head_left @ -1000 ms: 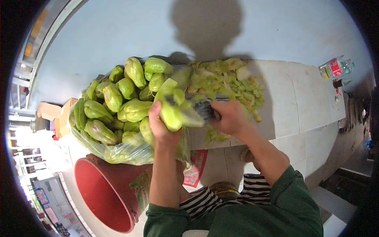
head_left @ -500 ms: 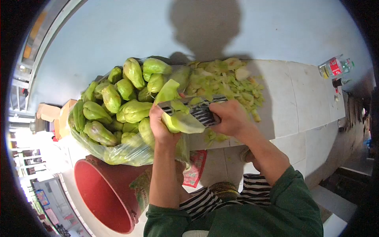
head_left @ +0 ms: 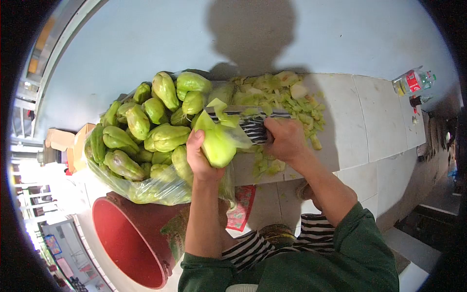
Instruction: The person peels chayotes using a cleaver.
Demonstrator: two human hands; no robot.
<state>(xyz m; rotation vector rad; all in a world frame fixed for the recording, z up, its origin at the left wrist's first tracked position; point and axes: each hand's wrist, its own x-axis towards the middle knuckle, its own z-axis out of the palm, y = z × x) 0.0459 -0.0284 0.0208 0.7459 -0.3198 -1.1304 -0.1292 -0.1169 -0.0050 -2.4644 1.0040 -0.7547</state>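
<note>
My left hand (head_left: 201,159) is closed around a partly peeled chayote (head_left: 217,150), its pale green flesh facing up. My right hand (head_left: 286,140) grips a wide-bladed knife (head_left: 253,129); its shiny blade mirrors black and white stripes. The blade is beside the chayote's right side, and bits of green peel (head_left: 224,117) cling to both. The knife handle is hidden within my right fingers. Left of my hands, a clear plastic bag (head_left: 158,187) is full of whole green chayotes (head_left: 137,121). Behind the knife lies a heap of peelings and cut pieces (head_left: 272,92).
A red bucket (head_left: 163,243) lies tipped below the bag, its mouth facing left. The tiled ledge (head_left: 345,121) runs along the wall, with a red-labelled plastic bottle (head_left: 413,82) and a dark bottle (head_left: 419,100) at its right end. A cardboard box (head_left: 80,143) stands at left.
The chayote has turned in my left hand, showing more of its rounded end. The knife and my right hand have shifted slightly right, and the blade is less covered by the chayote.
</note>
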